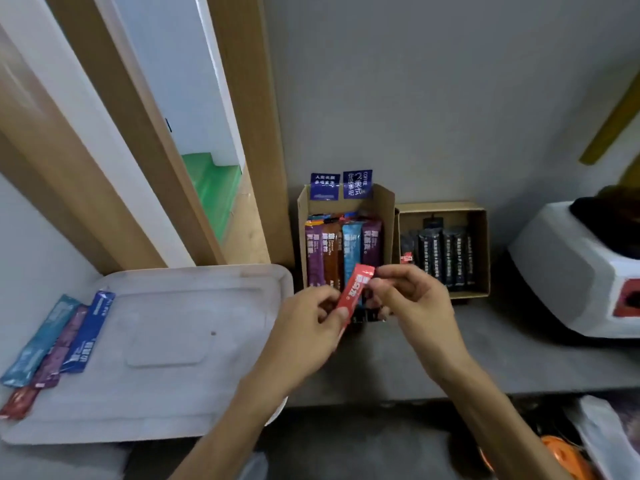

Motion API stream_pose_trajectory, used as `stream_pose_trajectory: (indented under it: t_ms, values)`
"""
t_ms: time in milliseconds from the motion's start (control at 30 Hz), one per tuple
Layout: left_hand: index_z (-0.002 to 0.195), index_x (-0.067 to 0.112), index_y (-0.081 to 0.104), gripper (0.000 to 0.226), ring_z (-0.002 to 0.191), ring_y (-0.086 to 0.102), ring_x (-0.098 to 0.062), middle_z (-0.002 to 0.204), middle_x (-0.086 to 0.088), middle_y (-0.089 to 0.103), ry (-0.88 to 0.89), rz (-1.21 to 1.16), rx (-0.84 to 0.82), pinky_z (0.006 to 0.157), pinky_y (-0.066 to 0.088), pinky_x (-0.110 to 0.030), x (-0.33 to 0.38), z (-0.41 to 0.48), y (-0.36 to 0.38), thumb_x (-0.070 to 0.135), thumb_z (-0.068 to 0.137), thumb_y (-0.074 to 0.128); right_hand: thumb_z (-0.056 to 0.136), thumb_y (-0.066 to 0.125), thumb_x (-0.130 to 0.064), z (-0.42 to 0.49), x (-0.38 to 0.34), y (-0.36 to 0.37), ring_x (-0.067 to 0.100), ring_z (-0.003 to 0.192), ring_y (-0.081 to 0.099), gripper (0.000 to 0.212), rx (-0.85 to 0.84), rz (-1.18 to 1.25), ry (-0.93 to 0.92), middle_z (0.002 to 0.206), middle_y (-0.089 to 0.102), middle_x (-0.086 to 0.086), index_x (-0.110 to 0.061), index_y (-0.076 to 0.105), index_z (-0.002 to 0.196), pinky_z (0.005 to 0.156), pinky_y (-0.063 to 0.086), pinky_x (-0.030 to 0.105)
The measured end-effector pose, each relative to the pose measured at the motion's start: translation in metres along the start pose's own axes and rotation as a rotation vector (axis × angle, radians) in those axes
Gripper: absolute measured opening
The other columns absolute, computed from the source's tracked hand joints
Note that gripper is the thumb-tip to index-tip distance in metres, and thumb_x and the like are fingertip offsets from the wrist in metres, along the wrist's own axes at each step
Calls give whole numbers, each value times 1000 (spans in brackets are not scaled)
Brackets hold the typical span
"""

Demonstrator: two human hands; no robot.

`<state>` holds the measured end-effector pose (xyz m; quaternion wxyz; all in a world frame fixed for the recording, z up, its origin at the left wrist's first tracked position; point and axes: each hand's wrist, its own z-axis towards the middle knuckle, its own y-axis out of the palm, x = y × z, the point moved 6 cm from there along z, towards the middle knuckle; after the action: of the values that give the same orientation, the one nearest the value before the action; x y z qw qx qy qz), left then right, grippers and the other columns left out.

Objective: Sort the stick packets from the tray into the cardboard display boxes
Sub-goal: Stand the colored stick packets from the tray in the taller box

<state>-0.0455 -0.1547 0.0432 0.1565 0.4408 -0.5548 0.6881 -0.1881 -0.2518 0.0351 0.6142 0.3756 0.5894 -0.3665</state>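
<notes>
Head view: the left hand point(311, 327) pinches the lower end of a red packet point(355, 292) and the right hand point(412, 299) its upper end, in front of the box point(388, 209) by the surface's back edge. Four packets point(86, 334) lie at the tray's point(166, 393) left edge.

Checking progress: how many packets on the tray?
4, along the tray's left edge: teal packet, purple packet, blue packet, dark red packet at the near corner. Others may lie out of frame.
</notes>
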Motion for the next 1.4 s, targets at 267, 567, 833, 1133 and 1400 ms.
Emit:
stream_pose_trajectory:
  t_ms: [267, 567, 833, 1133, 1400]
  values:
    - [131, 21, 46, 37, 115, 61, -18, 126, 0, 59, -44, 110, 258, 87, 59, -35, 10, 36, 10, 31, 97, 56, 92, 71, -21, 6, 36, -19, 5, 82, 65, 24, 114, -409, -77, 95, 68, -10, -28, 62, 112, 74, 59, 29]
    - [141, 18, 28, 67, 123, 52, -15, 139, -7, 42, 41, 365, 266, 92, 54, -30, 20, 44, 23, 36, 90, 67, 94, 66, -10, 10, 45, -15, -9, 87, 57, 29, 51, -514, -121, 101, 62, -8, -30, 56, 113, 72, 47, 6]
    - [152, 17, 26, 81, 145, 23, -24, 159, -7, 24, 270, 822, 193, 116, 31, -40, 2, 27, 33, 25, 87, 73, 94, 65, -9, 12, 46, -16, -7, 86, 59, 32, 16, -523, -136, 100, 60, -12, -34, 53, 109, 71, 47, 5]
    - [154, 9, 22, 91, 151, 8, -35, 160, -17, 24, 305, 1146, 186, 117, -5, -52, 0, 40, 28, 32, 84, 75, 95, 65, -11, 12, 46, -16, -4, 85, 58, 32, 4, -538, -149, 103, 59, -12, -35, 50, 111, 70, 46, 2]
    - [155, 6, 18, 91, 150, 15, -33, 161, -18, 22, 300, 1173, 165, 113, -14, -55, -4, 39, 32, 25, 85, 73, 96, 65, -14, 14, 50, -17, 0, 87, 62, 32, -4, -553, -147, 102, 60, -12, -38, 50, 111, 69, 51, 9]
